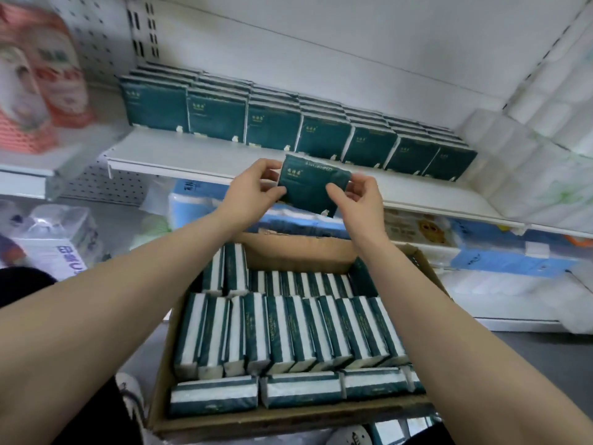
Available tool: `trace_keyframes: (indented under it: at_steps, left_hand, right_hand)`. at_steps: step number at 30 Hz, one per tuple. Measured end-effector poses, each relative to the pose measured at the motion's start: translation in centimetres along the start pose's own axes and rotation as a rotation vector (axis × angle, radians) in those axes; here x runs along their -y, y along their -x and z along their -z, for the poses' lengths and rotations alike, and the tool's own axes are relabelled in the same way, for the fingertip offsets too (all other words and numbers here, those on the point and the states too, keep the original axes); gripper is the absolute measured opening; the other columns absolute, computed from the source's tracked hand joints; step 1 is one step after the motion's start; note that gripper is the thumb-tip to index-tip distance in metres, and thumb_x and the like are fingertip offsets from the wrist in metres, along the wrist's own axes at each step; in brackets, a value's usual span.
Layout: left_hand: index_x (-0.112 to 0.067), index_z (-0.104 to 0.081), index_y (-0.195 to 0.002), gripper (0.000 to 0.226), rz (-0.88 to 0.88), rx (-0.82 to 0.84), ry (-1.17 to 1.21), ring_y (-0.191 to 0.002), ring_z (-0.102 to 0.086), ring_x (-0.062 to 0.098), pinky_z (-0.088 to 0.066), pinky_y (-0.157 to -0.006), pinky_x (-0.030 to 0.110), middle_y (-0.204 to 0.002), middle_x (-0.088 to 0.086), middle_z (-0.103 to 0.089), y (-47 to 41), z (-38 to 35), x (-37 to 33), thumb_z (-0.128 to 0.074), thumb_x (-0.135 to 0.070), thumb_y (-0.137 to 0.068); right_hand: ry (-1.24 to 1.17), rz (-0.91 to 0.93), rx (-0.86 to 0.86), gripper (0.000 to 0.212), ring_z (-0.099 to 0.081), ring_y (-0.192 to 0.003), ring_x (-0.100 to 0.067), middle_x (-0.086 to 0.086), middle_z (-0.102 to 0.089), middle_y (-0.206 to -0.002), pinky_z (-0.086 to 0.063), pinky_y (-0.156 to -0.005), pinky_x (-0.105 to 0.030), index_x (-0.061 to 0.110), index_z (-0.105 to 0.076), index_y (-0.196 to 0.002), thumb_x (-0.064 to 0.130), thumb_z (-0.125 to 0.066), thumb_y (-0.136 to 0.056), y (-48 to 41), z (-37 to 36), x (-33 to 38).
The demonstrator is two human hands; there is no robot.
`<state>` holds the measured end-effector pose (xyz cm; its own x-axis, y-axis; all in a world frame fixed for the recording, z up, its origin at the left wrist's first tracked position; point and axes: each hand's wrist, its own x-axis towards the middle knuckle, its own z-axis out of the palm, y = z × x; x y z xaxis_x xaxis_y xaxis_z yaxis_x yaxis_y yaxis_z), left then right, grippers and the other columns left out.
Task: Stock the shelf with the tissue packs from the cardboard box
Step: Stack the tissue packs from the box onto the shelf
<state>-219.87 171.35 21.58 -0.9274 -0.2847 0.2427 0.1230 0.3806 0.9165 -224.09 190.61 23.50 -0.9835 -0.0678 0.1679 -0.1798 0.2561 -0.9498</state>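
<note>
Dark green film wraps the pack (308, 187) that the person holds up in both hands, just in front of the shelf's (192, 159) front edge and above the far wall of the box (298, 252). The left hand (253, 191) pinches its left edge and the right hand (359, 200) its lower right corner, fingers (271, 165) curled onto the film on each side. It looks light and soft, a squashy block in slick wrap. I'd say a grip on the two ends keeps it flat and stops it sliding, while squeezing the middle would only dent it. Rows of the same packs (272, 130) stand along the back of the shelf, leaving bare board toward the front. The box below is nearly full of them, set on edge.
</note>
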Motion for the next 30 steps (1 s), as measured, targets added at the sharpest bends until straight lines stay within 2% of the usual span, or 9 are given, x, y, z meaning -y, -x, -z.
trace_keyframes:
  at_steps: [3, 6, 11, 14, 17, 20, 22, 25, 30]
  left_hand:
    - [-0.019, -0.054, -0.12, 0.034, -0.006, -0.051, 0.028, -0.096, -0.067, 0.028, -0.055, -0.089, 0.042, -0.114, 0.01, -0.062, -0.9, 3.7, -0.1, -0.064, -0.01, -0.09]
    - [-0.015, -0.052, -0.125, 0.037, 0.005, -0.126, 0.002, -0.097, -0.066, 0.028, -0.055, -0.088, 0.04, -0.118, 0.012, -0.061, -1.9, 7.3, 0.2, -0.064, -0.01, -0.09]
    - [-0.016, -0.052, -0.123, 0.037, 0.042, -0.246, -0.033, -0.099, -0.065, 0.026, -0.053, -0.093, 0.046, -0.115, 0.005, -0.061, -3.6, 12.7, 1.5, -0.064, -0.01, -0.09]
    - [-0.018, -0.052, -0.123, 0.036, 0.078, -0.323, -0.07, -0.102, -0.064, 0.023, -0.051, -0.096, 0.046, -0.115, 0.001, -0.061, -4.2, 15.3, 2.6, -0.063, -0.011, -0.09]
    - [-0.014, -0.05, -0.126, 0.037, 0.105, -0.385, -0.082, -0.101, -0.061, 0.018, -0.049, -0.098, 0.038, -0.113, -0.003, -0.058, -4.2, 16.9, 3.8, -0.062, -0.008, -0.091]
    - [-0.013, -0.049, -0.125, 0.037, 0.133, -0.451, -0.104, -0.099, -0.06, 0.014, -0.048, -0.092, 0.029, -0.11, -0.007, -0.057, -4.1, 18.0, 5.3, -0.062, -0.008, -0.091]
    - [-0.014, -0.048, -0.125, 0.037, 0.149, -0.478, -0.111, -0.1, -0.06, 0.014, -0.047, -0.092, 0.029, -0.111, -0.007, -0.056, -4.2, 18.5, 6.1, -0.061, -0.008, -0.092]
    - [-0.015, -0.048, -0.129, 0.04, 0.137, -0.487, -0.143, -0.105, -0.06, 0.015, -0.047, -0.095, 0.031, -0.115, -0.007, -0.057, -4.7, 19.2, 7.0, -0.06, -0.008, -0.091]
    - [-0.02, -0.046, -0.137, 0.05, 0.142, -0.484, -0.201, -0.116, -0.057, 0.024, -0.045, -0.104, 0.043, -0.13, 0.008, -0.054, -5.9, 20.0, 8.0, -0.059, -0.014, -0.089]
  right_hand:
    - [-0.018, 0.081, 0.025, 0.044, -0.061, -0.105, -0.01, 0.001, -0.063, -0.118, -0.052, -0.093, -0.028, 0.015, -0.053, -0.129, 0.025, -0.072, -0.09, -0.8, -3.4, 1.7]
    - [-0.037, 0.127, 0.063, 0.036, -0.064, -0.099, -0.008, 0.002, -0.066, -0.114, -0.052, -0.087, -0.024, 0.017, -0.056, -0.122, 0.021, -0.071, -0.089, -1.8, -6.9, 3.3]
    - [-0.065, 0.164, 0.13, 0.03, -0.064, -0.09, -0.002, 0.004, -0.068, -0.106, -0.05, -0.077, -0.011, 0.015, -0.06, -0.117, 0.011, -0.069, -0.09, -3.0, -12.8, 5.3]
    - [-0.059, 0.174, 0.172, 0.028, -0.063, -0.085, 0.001, 0.005, -0.067, -0.101, -0.048, -0.074, -0.008, 0.012, -0.061, -0.116, 0.007, -0.067, -0.09, -3.5, -16.2, 5.8]
    - [-0.025, 0.198, 0.204, 0.024, -0.061, -0.081, 0.005, 0.008, -0.067, -0.095, -0.045, -0.07, -0.003, 0.013, -0.063, -0.113, 0.007, -0.067, -0.09, -3.8, -19.2, 5.8]
    - [-0.003, 0.216, 0.216, 0.018, -0.059, -0.077, 0.005, 0.011, -0.064, -0.089, -0.041, -0.067, 0.001, 0.015, -0.064, -0.105, 0.007, -0.067, -0.089, -4.1, -21.6, 6.1]
    - [0.01, 0.232, 0.207, 0.017, -0.058, -0.075, 0.005, 0.015, -0.062, -0.085, -0.04, -0.067, 0.001, 0.016, -0.064, -0.101, 0.007, -0.068, -0.088, -4.5, -23.1, 6.2]
    - [0.021, 0.243, 0.196, 0.019, -0.06, -0.078, -0.002, 0.011, -0.064, -0.088, -0.041, -0.069, 0.0, 0.014, -0.064, -0.106, 0.009, -0.069, -0.088, -5.0, -24.9, 6.2]
    - [0.051, 0.236, 0.207, 0.029, -0.06, -0.089, -0.007, 0.005, -0.065, -0.099, -0.044, -0.074, -0.004, 0.012, -0.063, -0.119, 0.013, -0.067, -0.091, -5.8, -26.7, 5.8]
